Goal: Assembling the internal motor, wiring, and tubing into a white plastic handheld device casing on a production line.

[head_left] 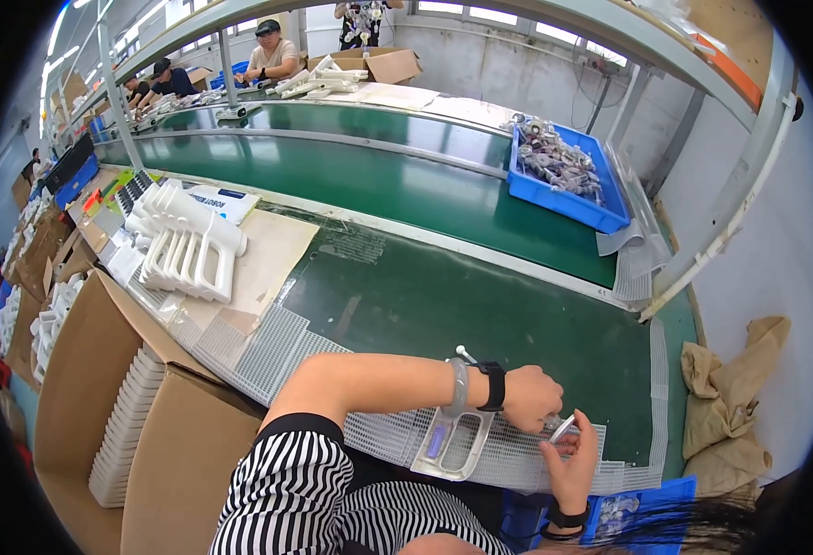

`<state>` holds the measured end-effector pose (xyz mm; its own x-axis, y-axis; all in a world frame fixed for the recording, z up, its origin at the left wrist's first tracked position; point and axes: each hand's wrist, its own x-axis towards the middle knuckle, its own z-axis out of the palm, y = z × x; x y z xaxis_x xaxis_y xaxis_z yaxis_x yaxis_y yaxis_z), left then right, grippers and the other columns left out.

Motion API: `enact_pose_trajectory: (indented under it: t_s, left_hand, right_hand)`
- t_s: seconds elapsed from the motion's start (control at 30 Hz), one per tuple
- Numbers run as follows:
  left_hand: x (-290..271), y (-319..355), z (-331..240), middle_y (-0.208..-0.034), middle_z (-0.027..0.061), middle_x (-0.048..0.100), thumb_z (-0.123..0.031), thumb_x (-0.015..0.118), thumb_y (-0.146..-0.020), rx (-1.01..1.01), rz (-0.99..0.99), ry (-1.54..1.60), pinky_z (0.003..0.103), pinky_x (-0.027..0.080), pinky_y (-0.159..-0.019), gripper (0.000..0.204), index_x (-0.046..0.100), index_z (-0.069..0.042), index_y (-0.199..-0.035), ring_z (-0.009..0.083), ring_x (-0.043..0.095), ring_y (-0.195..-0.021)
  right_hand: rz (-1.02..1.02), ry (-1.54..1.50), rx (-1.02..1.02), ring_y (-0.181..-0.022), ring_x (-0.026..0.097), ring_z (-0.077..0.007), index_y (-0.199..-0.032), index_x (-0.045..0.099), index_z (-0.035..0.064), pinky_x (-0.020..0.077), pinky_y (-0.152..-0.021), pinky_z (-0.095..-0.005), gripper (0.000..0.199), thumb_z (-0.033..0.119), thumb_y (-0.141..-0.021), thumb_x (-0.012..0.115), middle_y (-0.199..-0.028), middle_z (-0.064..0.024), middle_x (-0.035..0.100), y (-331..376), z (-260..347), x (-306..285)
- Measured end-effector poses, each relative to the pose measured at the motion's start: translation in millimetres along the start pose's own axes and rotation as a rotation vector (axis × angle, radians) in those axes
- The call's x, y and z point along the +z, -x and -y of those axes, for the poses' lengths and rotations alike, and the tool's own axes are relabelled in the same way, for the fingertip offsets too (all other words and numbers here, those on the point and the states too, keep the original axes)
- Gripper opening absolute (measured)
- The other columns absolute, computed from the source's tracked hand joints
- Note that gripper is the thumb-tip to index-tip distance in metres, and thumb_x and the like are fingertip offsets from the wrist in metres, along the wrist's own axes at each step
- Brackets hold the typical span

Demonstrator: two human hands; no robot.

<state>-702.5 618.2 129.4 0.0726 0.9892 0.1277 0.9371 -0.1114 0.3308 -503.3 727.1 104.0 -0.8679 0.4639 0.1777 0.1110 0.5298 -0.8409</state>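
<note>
My left hand (531, 398) is reaching across to the right, its fingers curled closed beside my right hand. What sits between those fingers, if anything, is hidden. In my right hand (573, 467) a small white and silver piece (563, 428) is pinched between thumb and fingers. The two hands almost meet over the near edge of the green work surface. Below my left wrist lies a white plastic housing with a loop handle (466, 447), a purple strip showing inside it. My left forearm passes over its upper end.
White looped housings (193, 245) are stacked at the left. A cardboard box (170, 453) holds more white parts. Beyond the ledge runs a green conveyor (378, 190) bearing a blue tray (614, 220) of small parts. A blue bin (647, 504) stands near my right wrist. People sit across the line.
</note>
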Motion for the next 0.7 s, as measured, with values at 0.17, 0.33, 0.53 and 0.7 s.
enact_pose_trajectory:
  t_s: [0.17, 0.33, 0.53, 0.7]
  left_hand:
    - [5.4, 0.9, 6.0, -0.090, 0.0077, 0.063, -0.024, 0.066, -0.087, 0.031, -0.098, 0.060, 0.044, 0.052, -0.074, 0.015, 0.070, -0.010, -0.084, 0.0290, 0.066, -0.087]
    - [10.2, 2.9, 1.6, -0.088, 0.0068, 0.061, -0.024, 0.064, -0.089, 0.015, -0.164, 0.043, 0.042, 0.054, -0.070, 0.017, 0.069, -0.009, -0.081, 0.0284, 0.066, -0.087]
    - [15.2, -0.3, -8.9, -0.087, 0.0088, 0.067, -0.022, 0.065, -0.085, -0.016, -0.206, 0.047, 0.043, 0.056, -0.069, 0.015, 0.069, -0.008, -0.081, 0.0302, 0.068, -0.085]
    - [8.6, 2.3, -7.1, -0.092, 0.0129, 0.072, -0.014, 0.070, -0.076, -0.104, -0.112, -0.019, 0.047, 0.058, -0.066, 0.015, 0.072, -0.008, -0.089, 0.0337, 0.072, -0.087]
  right_hand:
    - [0.055, -0.152, 0.014, -0.096, 0.063, -0.0158, -0.145, 0.042, -0.0021, 0.0556, -0.077, -0.0262, 0.073, -0.001, -0.081, 0.077, -0.130, -0.0136, 0.052, -2.3, -5.3, 3.4]
    - [0.106, -0.179, 0.036, -0.099, 0.064, -0.0166, -0.148, 0.040, -0.0025, 0.0550, -0.080, -0.0271, 0.071, 0.001, -0.085, 0.073, -0.126, -0.0123, 0.055, -6.1, -8.9, 1.4]
    - [0.105, -0.146, -0.018, -0.106, 0.062, -0.0180, -0.150, 0.037, -0.0024, 0.0531, -0.089, -0.0310, 0.065, 0.004, -0.092, 0.065, -0.128, -0.0127, 0.056, -1.2, -13.4, -7.1]
    - [0.153, 0.051, -0.129, -0.110, 0.061, -0.0216, -0.150, 0.040, -0.0008, 0.0514, -0.092, -0.0327, 0.059, 0.006, -0.096, 0.062, -0.131, -0.0149, 0.057, -13.0, 6.9, -14.3]
